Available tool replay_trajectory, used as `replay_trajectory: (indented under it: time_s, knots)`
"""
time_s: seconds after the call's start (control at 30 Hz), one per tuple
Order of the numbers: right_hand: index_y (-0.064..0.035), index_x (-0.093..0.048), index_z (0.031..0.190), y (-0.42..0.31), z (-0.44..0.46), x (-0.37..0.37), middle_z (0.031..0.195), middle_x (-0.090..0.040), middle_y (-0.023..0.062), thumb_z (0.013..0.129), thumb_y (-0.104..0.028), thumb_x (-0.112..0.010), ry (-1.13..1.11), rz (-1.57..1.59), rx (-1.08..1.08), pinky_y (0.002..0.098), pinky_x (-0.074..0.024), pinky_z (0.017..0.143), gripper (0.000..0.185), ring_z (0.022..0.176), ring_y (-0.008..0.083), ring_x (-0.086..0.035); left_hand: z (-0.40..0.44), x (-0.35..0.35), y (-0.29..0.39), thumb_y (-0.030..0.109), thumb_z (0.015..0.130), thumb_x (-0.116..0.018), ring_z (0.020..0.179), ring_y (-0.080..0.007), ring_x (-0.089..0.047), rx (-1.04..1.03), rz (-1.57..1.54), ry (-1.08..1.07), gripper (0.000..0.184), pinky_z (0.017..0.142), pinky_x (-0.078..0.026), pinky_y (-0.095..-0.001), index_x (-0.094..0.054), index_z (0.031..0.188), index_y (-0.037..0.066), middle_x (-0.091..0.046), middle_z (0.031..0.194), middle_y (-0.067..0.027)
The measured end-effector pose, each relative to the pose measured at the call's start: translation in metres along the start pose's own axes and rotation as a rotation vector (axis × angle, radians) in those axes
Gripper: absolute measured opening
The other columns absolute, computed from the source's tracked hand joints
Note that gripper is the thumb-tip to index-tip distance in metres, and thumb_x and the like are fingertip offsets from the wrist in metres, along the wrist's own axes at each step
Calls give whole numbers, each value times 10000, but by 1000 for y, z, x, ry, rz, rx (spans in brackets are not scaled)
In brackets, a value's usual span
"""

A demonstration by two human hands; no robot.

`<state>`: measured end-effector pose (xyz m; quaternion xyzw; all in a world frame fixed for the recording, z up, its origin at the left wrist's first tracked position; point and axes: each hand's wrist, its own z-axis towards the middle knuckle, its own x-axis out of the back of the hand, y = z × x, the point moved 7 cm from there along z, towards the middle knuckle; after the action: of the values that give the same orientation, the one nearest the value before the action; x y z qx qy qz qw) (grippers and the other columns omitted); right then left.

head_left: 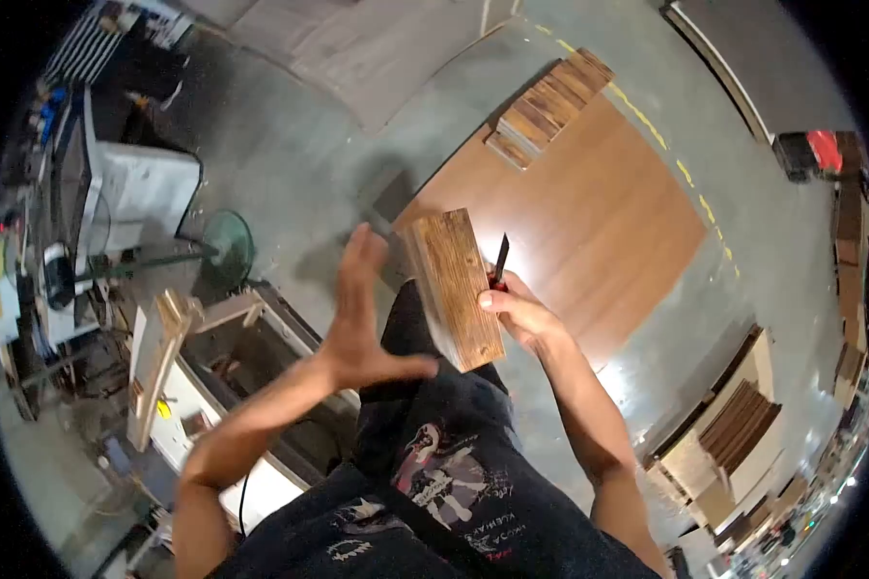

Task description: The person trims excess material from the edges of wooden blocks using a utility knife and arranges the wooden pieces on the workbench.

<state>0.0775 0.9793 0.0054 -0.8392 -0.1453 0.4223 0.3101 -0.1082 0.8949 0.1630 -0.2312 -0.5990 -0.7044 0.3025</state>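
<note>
My right hand (pixel 523 314) grips a wood-grain block (pixel 462 289) by its right edge, the thumb on its brown face. In the same hand is a utility knife (pixel 503 257), its dark blade pointing up beside the block. The block is held tilted in front of my body, its pale, blurred long side toward the left. My left hand (pixel 357 333) is open, fingers and thumb spread, a little left of the block and apart from it. Motion smears its fingers.
A brown sheet (pixel 599 222) lies on the floor ahead, with a row of similar wood-grain blocks (pixel 550 106) along its far edge. At my left stands a wood-framed cart or bin (pixel 232 314). A pallet with brown boards (pixel 739 425) lies at the right.
</note>
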Motion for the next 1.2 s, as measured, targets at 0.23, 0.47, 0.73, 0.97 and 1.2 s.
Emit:
replay_trajectory:
  time_s: [0.23,0.47,0.73,0.97,1.2]
  knots:
    - [30,-600,1329,-30,80,146,1086,-684,71,802,-277,-880,129,-309,31,312,-558,704,671,996,164,-624,102,-222,-140,241,900,-841,1362,-251,-554,882,-1324,-284,851,1143,-464,-429,-369,1576,32,-567,1476,-104]
    - [46,-600,1321,-7,178,316,1241,-662,119,813,-345,-916,320,-247,-99,358,-507,991,715,1113,213,-610,184,-371,-251,191,858,-746,1373,-308,-547,1111,-1689,-264,765,1201,-426,-469,-448,1552,64,-562,1489,-137]
    - [-101,-569,973,148,243,498,949,-567,8,803,-410,-937,894,380,184,331,-475,795,509,872,139,-536,222,-544,-467,432,930,-753,1324,-283,-581,1085,-1450,24,685,1162,-443,-489,-522,1468,76,-624,1430,-72]
    - [-81,-593,1042,181,357,521,945,-609,11,821,-206,-932,807,691,446,308,-513,816,424,862,143,-616,269,-620,-531,414,920,-777,1313,-298,-559,943,-1473,19,683,1171,-414,-519,-525,1447,60,-616,1406,-113]
    - [-49,-683,1142,166,380,554,1030,-705,41,828,-246,-909,915,611,432,313,-535,748,434,907,128,-644,277,-643,-554,405,906,-798,1294,-317,-560,995,-1363,66,719,1168,-429,-526,-492,1460,64,-598,1394,-129]
